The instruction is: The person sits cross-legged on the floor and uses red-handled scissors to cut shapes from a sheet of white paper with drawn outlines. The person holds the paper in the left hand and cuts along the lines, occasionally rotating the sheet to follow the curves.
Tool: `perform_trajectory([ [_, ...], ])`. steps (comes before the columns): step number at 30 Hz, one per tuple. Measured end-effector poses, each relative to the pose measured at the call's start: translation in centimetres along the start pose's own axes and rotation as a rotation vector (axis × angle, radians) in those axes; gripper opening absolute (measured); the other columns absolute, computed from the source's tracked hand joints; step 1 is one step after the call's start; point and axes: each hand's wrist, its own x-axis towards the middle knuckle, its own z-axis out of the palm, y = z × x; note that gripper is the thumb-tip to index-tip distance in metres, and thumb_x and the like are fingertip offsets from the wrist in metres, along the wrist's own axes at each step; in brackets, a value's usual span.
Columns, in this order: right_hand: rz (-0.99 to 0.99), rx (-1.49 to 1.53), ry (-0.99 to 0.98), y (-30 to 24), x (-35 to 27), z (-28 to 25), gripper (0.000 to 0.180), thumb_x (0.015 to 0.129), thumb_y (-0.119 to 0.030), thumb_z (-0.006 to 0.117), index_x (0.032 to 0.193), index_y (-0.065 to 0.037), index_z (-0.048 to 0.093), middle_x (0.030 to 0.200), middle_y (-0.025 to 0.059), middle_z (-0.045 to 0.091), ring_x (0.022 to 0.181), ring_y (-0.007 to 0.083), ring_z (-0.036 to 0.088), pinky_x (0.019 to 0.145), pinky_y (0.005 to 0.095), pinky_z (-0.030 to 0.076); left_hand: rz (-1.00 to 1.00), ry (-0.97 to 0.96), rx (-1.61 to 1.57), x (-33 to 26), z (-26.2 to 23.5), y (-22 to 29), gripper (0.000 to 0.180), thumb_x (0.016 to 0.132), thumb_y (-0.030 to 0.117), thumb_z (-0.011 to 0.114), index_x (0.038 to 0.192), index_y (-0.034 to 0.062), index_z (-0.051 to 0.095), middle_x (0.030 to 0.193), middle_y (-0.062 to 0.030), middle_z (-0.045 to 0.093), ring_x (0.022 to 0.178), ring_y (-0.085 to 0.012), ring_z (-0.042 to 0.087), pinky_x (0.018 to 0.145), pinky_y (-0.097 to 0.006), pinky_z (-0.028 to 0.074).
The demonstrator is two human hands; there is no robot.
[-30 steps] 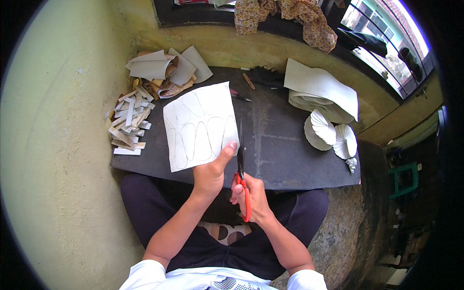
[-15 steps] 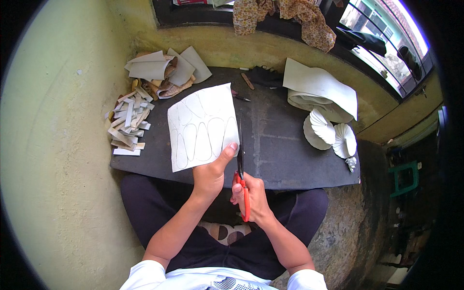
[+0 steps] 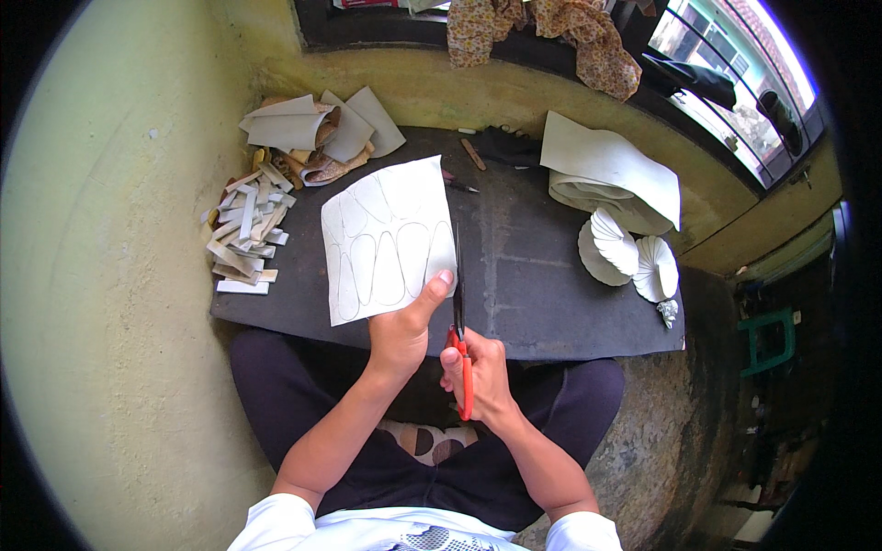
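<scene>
Head view, looking down: we see the left hand (image 3: 401,332) pinching the lower right corner of a white sheet (image 3: 386,237) marked with pencilled elongated oval outlines, thumb on top near the right edge, the other fingers hidden beneath. The sheet sits at centre frame, raised and tilted over a dark work board (image 3: 551,275) that rests across the person's lap. The right hand (image 3: 478,372) is closed around the orange handles of a pair of scissors (image 3: 460,317), whose dark blades run upward along the sheet's right edge, just beside the left thumb; whether the blades are parted we cannot tell. We judge the sheet to be light and flexible yet firm enough to hold its plane when gripped at one corner, so it is best held close to the cutting line, where it will flop least. At upper left of the board lie a heap of narrow white offcut strips (image 3: 246,234) and curled sheet scraps (image 3: 317,133); at right, a folded white sheet (image 3: 611,170) and two fan-like pleated white pieces (image 3: 634,257).
</scene>
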Motion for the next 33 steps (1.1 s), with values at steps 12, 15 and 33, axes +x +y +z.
perform_trajectory([
  [12,0.138,0.120,0.016,0.1,-0.2,0.3,0.061,0.097,-0.060,0.059,0.079,-0.002,0.053,0.060,0.0036,0.056,0.052,0.0111,0.058,0.050,0.0262,0.047,-0.022,0.028,-0.060,0.1,0.0,0.1,0.038,0.093,0.009,0.074,0.126,-0.0028,0.060,0.114,-0.0072,0.065,0.103,-0.0147,0.063,0.092,-0.029,0.050],
  [15,0.131,0.199,0.018,0.9,0.0,0.1,0.063,0.098,-0.064,0.054,0.087,-0.001,0.056,0.071,0.0043,0.061,0.058,0.0110,0.061,0.054,0.0240,0.050,-0.021,0.036,-0.073,0.1,-0.1,-0.3,0.038,0.093,0.009,0.074,0.126,-0.0034,0.060,0.114,-0.0070,0.065,0.102,-0.0143,0.063,0.091,-0.028,0.050],
  [33,0.002,-0.014,-0.080,1.6,0.0,-0.3,0.063,0.096,-0.063,0.059,0.086,-0.001,0.059,0.071,0.0045,0.063,0.060,0.0106,0.062,0.054,0.0262,0.053,-0.072,0.053,-0.177,0.2,-0.3,-0.2,0.047,0.092,0.006,0.074,0.135,0.0054,0.053,0.115,-0.0051,0.064,0.098,-0.0128,0.066,0.080,-0.029,0.056],
])
